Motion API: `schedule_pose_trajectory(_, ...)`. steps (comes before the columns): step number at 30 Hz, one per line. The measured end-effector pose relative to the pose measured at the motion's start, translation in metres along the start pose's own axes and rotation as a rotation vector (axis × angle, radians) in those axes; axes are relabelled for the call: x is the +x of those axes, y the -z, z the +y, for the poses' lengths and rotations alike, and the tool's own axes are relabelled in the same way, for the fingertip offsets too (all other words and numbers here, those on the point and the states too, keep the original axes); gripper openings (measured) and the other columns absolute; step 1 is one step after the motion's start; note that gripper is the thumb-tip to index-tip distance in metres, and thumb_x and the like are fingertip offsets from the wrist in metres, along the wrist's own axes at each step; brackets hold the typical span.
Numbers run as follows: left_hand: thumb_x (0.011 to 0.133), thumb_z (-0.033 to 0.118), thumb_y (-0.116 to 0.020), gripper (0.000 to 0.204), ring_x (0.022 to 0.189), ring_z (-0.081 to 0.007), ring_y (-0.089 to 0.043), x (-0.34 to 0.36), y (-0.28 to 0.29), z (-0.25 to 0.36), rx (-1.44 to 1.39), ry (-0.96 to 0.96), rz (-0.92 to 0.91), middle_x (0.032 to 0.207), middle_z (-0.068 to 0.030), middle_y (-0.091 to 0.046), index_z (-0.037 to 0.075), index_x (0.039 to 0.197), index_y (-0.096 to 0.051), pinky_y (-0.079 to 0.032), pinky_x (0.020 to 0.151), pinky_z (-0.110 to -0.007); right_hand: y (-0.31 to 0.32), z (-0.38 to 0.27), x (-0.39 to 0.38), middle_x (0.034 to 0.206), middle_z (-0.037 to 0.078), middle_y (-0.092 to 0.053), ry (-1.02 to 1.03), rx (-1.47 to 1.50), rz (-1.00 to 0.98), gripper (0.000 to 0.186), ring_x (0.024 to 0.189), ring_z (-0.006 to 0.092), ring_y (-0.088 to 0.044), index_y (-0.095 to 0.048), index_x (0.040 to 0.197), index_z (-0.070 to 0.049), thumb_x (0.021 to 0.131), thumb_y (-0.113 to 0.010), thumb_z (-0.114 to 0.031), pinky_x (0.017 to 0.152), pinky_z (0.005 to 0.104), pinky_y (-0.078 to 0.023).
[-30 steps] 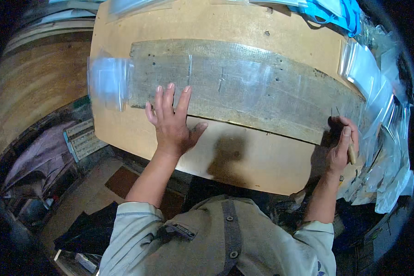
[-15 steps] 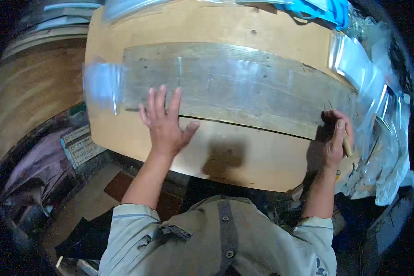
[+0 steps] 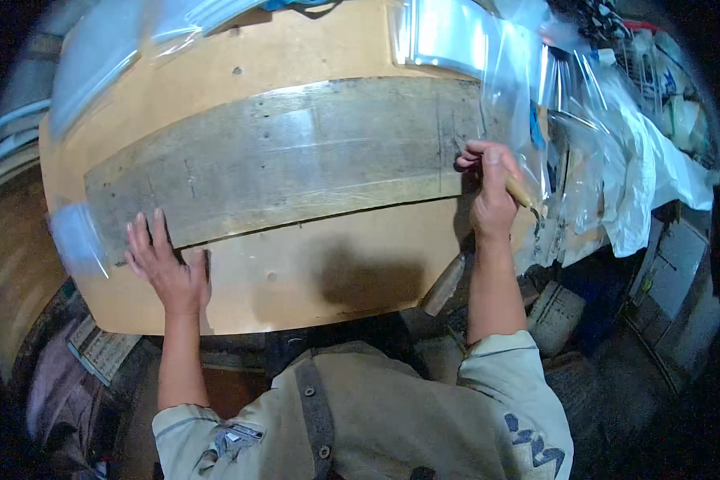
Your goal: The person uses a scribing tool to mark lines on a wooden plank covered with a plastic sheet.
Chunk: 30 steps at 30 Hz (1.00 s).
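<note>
In the head view, the left hand is resting with fingers spread over the near edge of a grey board, which is lying ahead of it and reaching rightward. The right hand is gripping a wooden-handled tool near the board's right end. Clear plastic is lying just left of the left hand; pale plastic bags are spreading right of the right hand.

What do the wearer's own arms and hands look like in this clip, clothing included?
The left hand and right hand are ungloved, with bare forearms. The left sleeve and right sleeve are pale grey-green and end near the elbows; the right bears a dark zigzag marking. The grey-brown shirt front has a darker button strip.
</note>
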<state>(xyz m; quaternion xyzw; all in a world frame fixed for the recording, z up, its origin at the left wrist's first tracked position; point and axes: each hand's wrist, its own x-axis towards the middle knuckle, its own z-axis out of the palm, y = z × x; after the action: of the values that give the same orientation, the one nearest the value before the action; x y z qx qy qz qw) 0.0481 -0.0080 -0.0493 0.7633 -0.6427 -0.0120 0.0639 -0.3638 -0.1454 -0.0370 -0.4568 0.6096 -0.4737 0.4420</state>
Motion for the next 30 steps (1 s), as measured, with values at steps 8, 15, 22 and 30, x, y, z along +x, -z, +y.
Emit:
schedule_pose_trajectory(8,0.081,0.045,-0.057,0.076,0.143,-0.0382,-0.016,0.0011,-0.003,-0.0047,0.032,-0.033,0.014,0.153,-0.0151,-0.027,0.011,0.146,-0.035,-0.005,0.112,-0.057,0.0029,-0.0064,-0.0016,0.083,0.005,-0.066,-0.007,-0.066,-0.091,0.026,0.077,0.0117,-0.06,-0.067,0.092,0.002,0.095,-0.058,-0.022,0.072,0.0258,-0.049)
schedule_pose_trajectory(15,0.085,0.052,-0.053,0.076,0.142,-0.0386,-0.017,0.002,-0.0036,-0.0029,0.018,-0.064,0.03,0.152,-0.0158,-0.028,0.011,0.146,-0.035,-0.006,0.112,-0.056,0.006,-0.005,-0.0039,0.081,0.004,-0.065,-0.009,-0.106,-0.119,0.024,0.073,0.0104,-0.058,-0.067,0.091,0.002,0.094,-0.059,-0.021,0.069,0.0245,-0.047)
schedule_pose_trajectory(22,0.087,0.057,-0.049,0.076,0.142,-0.038,-0.018,0.0012,-0.0074,-0.0077,0.029,-0.061,0.044,0.152,-0.0153,-0.029,0.012,0.146,-0.035,-0.009,0.112,-0.056,0.0036,-0.0073,-0.0003,0.082,0.007,-0.068,0.027,-0.183,-0.143,0.019,0.078,0.0134,-0.063,-0.069,0.091,0.001,0.092,-0.061,-0.016,0.073,0.027,-0.049)
schedule_pose_trajectory(30,0.089,0.061,-0.044,0.076,0.142,-0.0375,-0.018,0.002,-0.0068,-0.0054,0.028,-0.064,0.049,0.152,-0.0148,-0.028,0.012,0.146,-0.035,-0.008,0.112,-0.056,0.0008,-0.0054,-0.0008,0.086,0.008,-0.068,-0.016,-0.205,-0.141,0.021,0.08,0.0143,-0.063,-0.069,0.093,0.001,0.093,-0.06,-0.017,0.075,0.0272,-0.049)
